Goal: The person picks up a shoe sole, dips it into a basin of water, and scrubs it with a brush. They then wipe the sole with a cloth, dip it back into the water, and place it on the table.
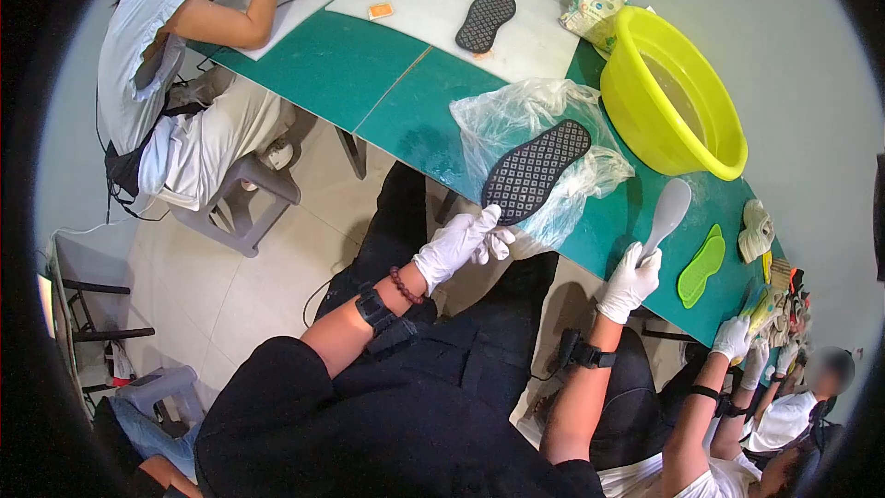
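My left hand (464,242), in a white glove with a bead bracelet at the wrist, grips the near end of a black shoe sole (536,171). The sole is tilted above a crumpled clear plastic bag (479,129), its square-patterned tread in sight. In my gloved right hand (632,282), closed, is a pale grey tool (670,210) with a long oval head pointing away from me; its underside is hidden, so its exact kind cannot be told. Right of that hand lies a green insole-shaped piece (702,267).
A yellow-green basin (678,111) holding liquid stands at the back right, beside a patterned packet (593,7). Another black sole (486,22) and a small orange-white card (381,11) lie on white sheets. A person (166,65) sits at left; other gloved people work at right.
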A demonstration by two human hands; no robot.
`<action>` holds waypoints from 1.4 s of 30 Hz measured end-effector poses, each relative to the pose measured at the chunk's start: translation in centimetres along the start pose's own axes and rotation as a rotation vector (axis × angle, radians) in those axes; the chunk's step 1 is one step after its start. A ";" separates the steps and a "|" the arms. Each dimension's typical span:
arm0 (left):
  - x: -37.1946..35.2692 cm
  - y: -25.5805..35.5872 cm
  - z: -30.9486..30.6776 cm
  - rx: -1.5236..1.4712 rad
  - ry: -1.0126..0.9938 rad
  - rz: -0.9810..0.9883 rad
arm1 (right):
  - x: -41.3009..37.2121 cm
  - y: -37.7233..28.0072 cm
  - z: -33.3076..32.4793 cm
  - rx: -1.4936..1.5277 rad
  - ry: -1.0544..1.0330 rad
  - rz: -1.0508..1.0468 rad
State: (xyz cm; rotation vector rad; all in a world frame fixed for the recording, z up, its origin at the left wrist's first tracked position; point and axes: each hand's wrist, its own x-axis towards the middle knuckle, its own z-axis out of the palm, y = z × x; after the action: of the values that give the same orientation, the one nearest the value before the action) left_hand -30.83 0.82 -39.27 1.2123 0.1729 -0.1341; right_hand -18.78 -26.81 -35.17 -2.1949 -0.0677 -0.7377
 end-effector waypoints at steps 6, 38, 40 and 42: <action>0.2 0.9 -0.3 0.112 0.060 -0.019 | -0.1 0.0 -0.1 0.001 -0.009 0.021; 5.2 -3.4 -2.7 -0.045 0.057 0.180 | -6.8 -14.3 -0.1 0.865 -1.007 0.667; 5.1 -2.9 -2.7 0.006 0.032 0.072 | -6.3 -14.3 -0.5 0.944 -0.996 0.636; 4.9 -3.4 -2.1 -0.094 0.047 0.141 | -5.9 -14.0 -0.7 0.984 -0.946 0.544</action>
State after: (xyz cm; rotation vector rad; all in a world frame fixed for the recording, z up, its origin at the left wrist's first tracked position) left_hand -26.84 1.61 -44.08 1.1302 0.1324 0.0250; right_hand -27.92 -16.69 -28.43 -1.3046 -0.2368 0.5902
